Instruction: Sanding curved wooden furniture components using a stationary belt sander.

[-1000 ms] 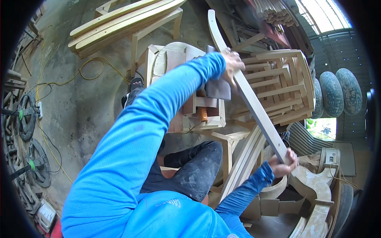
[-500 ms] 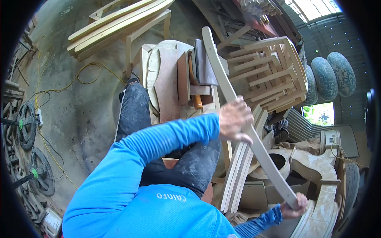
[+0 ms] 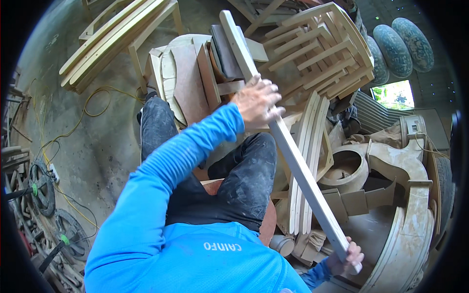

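Observation:
A long, pale wooden slat [image 3: 305,178] runs slantwise from the upper middle to the lower right. My left hand [image 3: 257,101] grips it above its middle, with the fingers laid across the wood. Around the slat's near end my right hand [image 3: 346,259] is closed. Behind the slat's far end stands a low wooden bench [image 3: 168,73]. Upright reddish boards [image 3: 207,80] and a grey slab [image 3: 227,53] are on that bench, and the slat's far part passes just right of the slab.
Several finished-looking slats [image 3: 305,146] lean close to my right knee. Slatted wooden frames [image 3: 327,53] are piled at the far right. More slats rest on a wooden stand [image 3: 119,36] at the far left. A yellow cord [image 3: 85,110] loops over the floor.
The slat has turned about its length, so its narrower edge shows and it looks straighter. My left hand has rolled over with it. The whole view has shifted somewhat.

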